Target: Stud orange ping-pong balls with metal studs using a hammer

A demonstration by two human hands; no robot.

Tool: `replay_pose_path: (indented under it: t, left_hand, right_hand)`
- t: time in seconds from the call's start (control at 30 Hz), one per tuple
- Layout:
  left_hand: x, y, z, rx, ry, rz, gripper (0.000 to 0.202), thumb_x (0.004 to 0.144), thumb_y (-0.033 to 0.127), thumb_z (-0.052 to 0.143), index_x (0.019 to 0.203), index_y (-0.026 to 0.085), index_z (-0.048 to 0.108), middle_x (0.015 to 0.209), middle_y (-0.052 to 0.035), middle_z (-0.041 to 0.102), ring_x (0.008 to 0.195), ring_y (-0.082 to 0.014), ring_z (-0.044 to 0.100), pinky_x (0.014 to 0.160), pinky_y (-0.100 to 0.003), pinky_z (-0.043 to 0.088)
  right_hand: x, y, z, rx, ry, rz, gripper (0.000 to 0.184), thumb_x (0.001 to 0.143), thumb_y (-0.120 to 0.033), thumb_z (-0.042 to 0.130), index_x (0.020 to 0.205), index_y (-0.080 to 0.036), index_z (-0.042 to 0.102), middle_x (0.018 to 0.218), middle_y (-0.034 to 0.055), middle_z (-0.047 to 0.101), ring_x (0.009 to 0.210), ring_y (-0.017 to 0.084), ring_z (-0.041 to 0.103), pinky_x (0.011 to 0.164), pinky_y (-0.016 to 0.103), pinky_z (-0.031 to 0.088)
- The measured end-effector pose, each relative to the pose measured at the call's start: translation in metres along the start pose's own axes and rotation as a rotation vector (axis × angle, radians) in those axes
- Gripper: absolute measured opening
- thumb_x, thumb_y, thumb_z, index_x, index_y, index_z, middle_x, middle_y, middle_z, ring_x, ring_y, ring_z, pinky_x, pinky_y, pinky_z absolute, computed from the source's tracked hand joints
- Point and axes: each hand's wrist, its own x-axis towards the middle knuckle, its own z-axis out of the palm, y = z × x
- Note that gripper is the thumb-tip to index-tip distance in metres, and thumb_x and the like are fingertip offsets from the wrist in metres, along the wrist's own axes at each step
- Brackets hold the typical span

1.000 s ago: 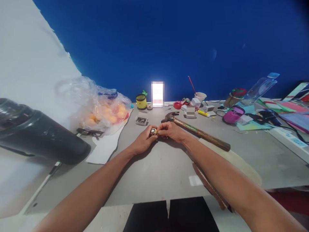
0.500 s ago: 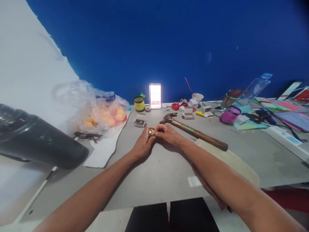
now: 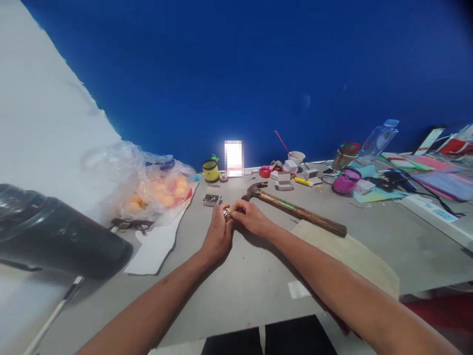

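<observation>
In the head view, my left hand (image 3: 216, 236) is closed around a small round object (image 3: 226, 214), yellow with shiny silver studs or stones. Part of it is hidden by the fingers, so its exact kind does not show. My right hand (image 3: 252, 217) has its fingertips pinched together at the object's right side; anything between them is too small to make out. Just beyond my left hand lies a small open box (image 3: 212, 199) of tiny shiny metal pieces. A claw hammer (image 3: 301, 212) with a wooden handle rests beyond and to the right of my right hand.
On the left are a large dark cylinder (image 3: 62, 236), a plastic bag of orange fruit (image 3: 158, 190) and white paper (image 3: 153, 251). Toward the blue wall stand a yellow pot (image 3: 211, 171) and a paper cup (image 3: 296, 158). A power strip (image 3: 432, 213) and coloured papers (image 3: 439, 180) lie right.
The camera view has shifted, so the tabletop sits lower and a little left in the picture. Both hands stay together at the small round object, which seems slightly turned.
</observation>
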Motion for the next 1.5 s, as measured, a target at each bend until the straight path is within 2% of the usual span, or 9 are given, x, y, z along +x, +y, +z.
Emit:
replay_pose_path:
  t: [0.37,0.53,0.67,0.77,0.97,1.07,1.27,1.37,1.5]
  left_hand:
    - [0.010,0.017,-0.010,-0.381,-0.131,-0.276,0.039,0.090,0.041,0.064,0.122,0.022,0.053,0.097,-0.0013,0.064,0.076,-0.0152,0.059,0.073,-0.032,0.051]
    - [0.017,0.013,-0.013,-0.516,-0.137,-0.409,0.045,0.077,0.028,0.072,0.120,0.022,0.057,0.087,0.0033,0.061,0.064,-0.0094,0.054,0.063,-0.027,0.046]
    - [0.019,0.015,-0.014,-0.624,-0.157,-0.453,0.054,0.074,0.031,0.077,0.121,0.022,0.054,0.097,0.0000,0.065,0.057,-0.0064,0.050,0.056,-0.025,0.044]
    - [0.020,0.016,-0.016,-0.637,-0.163,-0.439,0.053,0.073,0.036,0.080,0.117,0.021,0.055,0.103,-0.0034,0.069,0.060,-0.0070,0.052,0.056,-0.025,0.045]
    - [0.019,0.014,-0.019,-0.424,-0.126,-0.408,0.046,0.075,0.031,0.074,0.118,0.019,0.064,0.075,0.0034,0.061,0.064,-0.0114,0.055,0.063,-0.027,0.048]
    - [0.020,0.013,-0.020,-0.330,-0.031,-0.391,0.051,0.072,0.029,0.076,0.120,0.019,0.065,0.088,-0.0007,0.067,0.068,-0.0124,0.058,0.065,-0.029,0.050]
    - [0.022,0.010,-0.019,-0.389,0.041,-0.454,0.049,0.068,0.029,0.077,0.114,0.018,0.065,0.085,-0.0003,0.068,0.065,-0.0129,0.059,0.061,-0.028,0.048]
    - [0.023,0.011,-0.020,-0.390,0.020,-0.457,0.039,0.070,0.029,0.075,0.106,0.016,0.067,0.077,0.0008,0.066,0.061,-0.0126,0.057,0.060,-0.028,0.047]
    - [0.023,0.012,-0.021,-0.395,0.023,-0.452,0.036,0.069,0.028,0.075,0.103,0.016,0.067,0.071,0.0020,0.064,0.059,-0.0121,0.055,0.059,-0.028,0.046]
  right_hand:
    - [0.005,0.002,-0.009,0.362,0.028,0.199,0.032,0.083,-0.051,0.072,0.090,-0.021,0.064,0.078,0.0007,0.065,0.065,0.014,0.059,0.061,0.030,0.054]
    - [0.007,-0.004,-0.045,-0.571,0.301,0.064,0.014,0.094,-0.032,0.063,0.097,-0.020,0.069,0.100,0.0083,0.073,0.095,0.022,0.065,0.085,0.035,0.052]
    - [0.006,-0.006,-0.065,-1.134,0.238,0.208,0.034,0.091,-0.039,0.072,0.115,-0.015,0.071,0.121,0.0185,0.070,0.119,0.033,0.059,0.096,0.042,0.047]
    - [0.007,-0.001,-0.072,-1.234,0.185,0.298,0.038,0.094,-0.039,0.068,0.121,-0.013,0.071,0.123,0.0217,0.068,0.123,0.035,0.058,0.095,0.043,0.047]
    - [0.008,0.002,-0.073,-1.252,0.144,0.330,0.037,0.100,-0.039,0.061,0.119,-0.009,0.072,0.124,0.0249,0.069,0.123,0.036,0.061,0.092,0.041,0.048]
    - [0.005,-0.010,-0.067,-1.214,0.179,0.336,0.035,0.101,-0.037,0.060,0.122,-0.010,0.068,0.117,0.0225,0.072,0.112,0.033,0.068,0.086,0.037,0.047]
    - [-0.006,-0.039,-0.050,-1.144,0.361,-0.016,0.029,0.103,-0.034,0.057,0.126,-0.016,0.063,0.106,0.0150,0.074,0.099,0.029,0.066,0.082,0.035,0.040]
    - [-0.012,-0.040,-0.041,-1.138,0.335,-0.269,0.034,0.107,-0.036,0.049,0.130,-0.017,0.065,0.105,0.0145,0.072,0.099,0.029,0.062,0.083,0.036,0.038]
    - [-0.014,-0.033,-0.038,-1.186,0.252,-0.328,0.033,0.107,-0.033,0.045,0.127,-0.022,0.069,0.099,0.0125,0.070,0.095,0.028,0.058,0.081,0.037,0.035]
